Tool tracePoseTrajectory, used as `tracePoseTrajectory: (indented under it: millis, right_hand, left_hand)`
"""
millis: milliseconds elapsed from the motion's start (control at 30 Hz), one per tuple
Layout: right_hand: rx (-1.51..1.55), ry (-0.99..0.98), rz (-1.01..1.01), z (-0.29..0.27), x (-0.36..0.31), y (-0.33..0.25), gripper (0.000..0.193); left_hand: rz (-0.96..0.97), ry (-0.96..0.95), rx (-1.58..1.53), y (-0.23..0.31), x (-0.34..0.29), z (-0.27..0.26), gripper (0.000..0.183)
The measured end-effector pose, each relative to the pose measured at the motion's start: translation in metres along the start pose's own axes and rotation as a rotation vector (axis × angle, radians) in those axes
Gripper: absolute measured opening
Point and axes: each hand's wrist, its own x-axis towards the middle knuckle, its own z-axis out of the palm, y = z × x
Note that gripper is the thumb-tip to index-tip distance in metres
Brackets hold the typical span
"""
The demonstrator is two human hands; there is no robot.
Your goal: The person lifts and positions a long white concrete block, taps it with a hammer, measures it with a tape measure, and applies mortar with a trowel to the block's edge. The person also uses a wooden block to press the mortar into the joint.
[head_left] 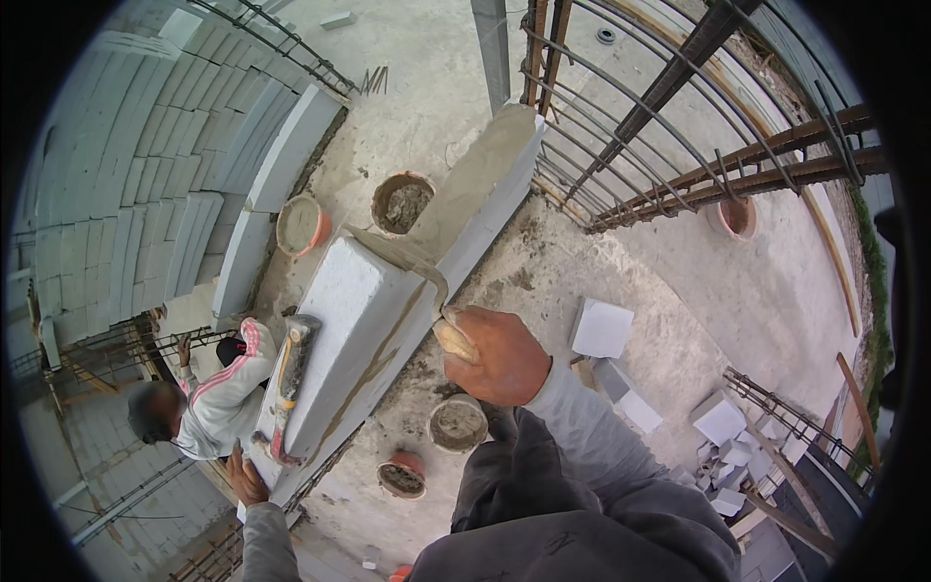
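Note:
My right hand [499, 356] is closed round the wooden handle of a trowel [427, 272]. Its mortar-smeared blade lies against the end of a white block [359, 276] in the upper course of a low wall. Wet grey mortar [480, 184] coats the top of the lower course beyond that end. At the lower left, my left hand [247, 477] rests with fingers extended against the wall's near end. Near it, a tool with a thick dark end and a yellow and red handle [288, 378], perhaps a mallet, lies on the upper blocks.
Another person [218, 398] bends beyond the wall at left. Mortar buckets [403, 202] stand on both sides. Steel rebar cages [669, 184] rise at the wall's far end. Loose white blocks [601, 328] and rubble [737, 451] lie at right; a block wall [145, 165] stands far left.

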Motion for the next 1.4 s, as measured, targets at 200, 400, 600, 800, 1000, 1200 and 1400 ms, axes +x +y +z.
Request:
tracePoseTrajectory:
  millis: [200,400,600,800,1000,1200,1400]
  right_hand:
    - [-0.076,0.128,0.053,0.028,-0.054,-0.031,0.055]
    - [-0.064,0.255,0.056,0.049,-0.043,-0.006,0.052]
    - [-0.071,0.195,0.137,0.090,-0.144,0.000,0.051]
    - [0.016,-0.345,0.720,0.210,-0.268,0.082,0.040]
    - [-0.002,-0.672,1.095,0.382,-0.307,0.188,0.051]
    - [-0.076,-0.245,1.145,0.378,-0.364,0.190,0.067]
    - [-0.433,0.219,1.152,0.189,-0.444,0.236,0.066]
  left_hand:
    - [-0.001,-0.013,0.044,-0.003,0.001,0.000,0.059]
    - [0.059,0.022,0.033,-0.004,0.001,0.002,0.060]
    - [0.061,0.040,-0.068,-0.001,0.002,0.003,0.062]
    - [0.023,0.084,-0.266,-0.024,0.005,0.019,0.055]
    - [0.087,0.162,-0.298,-0.051,0.010,0.025,0.053]
    - [-0.041,0.198,-0.379,-0.066,0.018,0.032,0.057]
    - [0.048,0.208,-0.404,-0.083,0.026,0.034,0.053]
